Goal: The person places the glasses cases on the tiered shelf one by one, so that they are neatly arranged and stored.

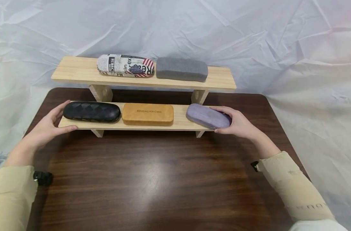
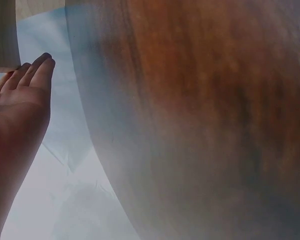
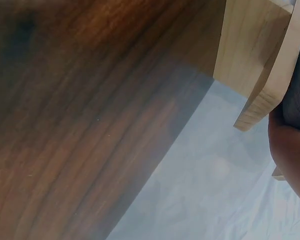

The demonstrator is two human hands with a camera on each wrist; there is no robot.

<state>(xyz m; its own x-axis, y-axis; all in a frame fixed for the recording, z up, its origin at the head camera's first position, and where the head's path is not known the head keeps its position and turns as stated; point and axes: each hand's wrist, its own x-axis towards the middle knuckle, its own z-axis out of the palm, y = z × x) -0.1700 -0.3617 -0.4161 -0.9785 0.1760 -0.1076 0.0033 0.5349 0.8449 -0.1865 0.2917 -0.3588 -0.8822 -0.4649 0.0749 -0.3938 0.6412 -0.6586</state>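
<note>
A lilac glasses case (image 1: 207,115) lies slanted at the right end of the lower wooden shelf (image 1: 179,116). My right hand (image 1: 238,124) grips its right end, thumb in front and fingers behind. My left hand (image 1: 46,128) is at the shelf's left end, around the end of a black quilted glasses case (image 1: 91,111). Its thumb lies along the shelf's front edge. In the left wrist view, the fingers of the left hand (image 2: 20,107) extend nearly straight beside the shelf end (image 2: 4,35). Between the two cases sits a mustard glasses case (image 1: 147,114) with printed lettering.
On the upper wooden shelf (image 1: 221,77) stand a newspaper-and-flag print glasses case (image 1: 125,65) and a grey fabric glasses case (image 1: 181,69). The stand rests on a dark brown table (image 1: 152,170), with crumpled white sheeting (image 1: 175,29) behind and at the sides.
</note>
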